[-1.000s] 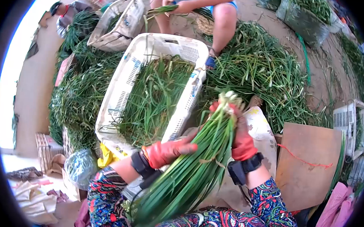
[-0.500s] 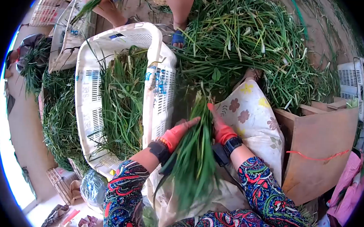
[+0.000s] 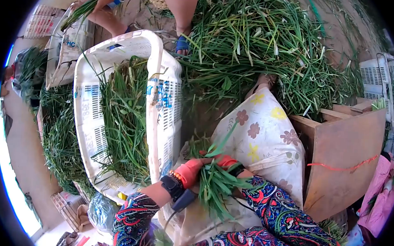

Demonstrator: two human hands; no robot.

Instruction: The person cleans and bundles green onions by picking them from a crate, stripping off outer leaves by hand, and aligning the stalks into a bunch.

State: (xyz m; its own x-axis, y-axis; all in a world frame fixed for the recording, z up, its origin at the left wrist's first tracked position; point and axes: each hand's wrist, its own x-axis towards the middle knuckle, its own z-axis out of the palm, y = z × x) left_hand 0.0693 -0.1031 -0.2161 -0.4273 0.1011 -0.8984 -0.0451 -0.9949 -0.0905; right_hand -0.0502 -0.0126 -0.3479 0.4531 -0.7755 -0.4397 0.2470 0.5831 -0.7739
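A bunch of long green leafy stalks [image 3: 216, 185] lies across my lap, over a pale cloth with a flower print [image 3: 266, 139]. My left hand [image 3: 189, 172], in a red glove, is closed round the bunch from the left side. On the other side my right hand [image 3: 224, 160], also red-gloved, is wrapped round the same bunch, partly hidden by leaves. The leaf ends hang down toward me, and one leaf sticks up above my hands. To the left stands a white plastic crate [image 3: 154, 99] holding loose green stalks [image 3: 124, 120].
A large heap of stalks [image 3: 262, 46] lies ahead, with another heap [image 3: 60, 134] at the left. A co-worker's legs [image 3: 180, 12] are beyond the crate. A wooden box [image 3: 345, 160] stands at the right, white crates [image 3: 379, 82] behind it.
The view has turned, so the crate appears farther left. Both hands have come closer together and lower on the bunch, whose pale root ends no longer show.
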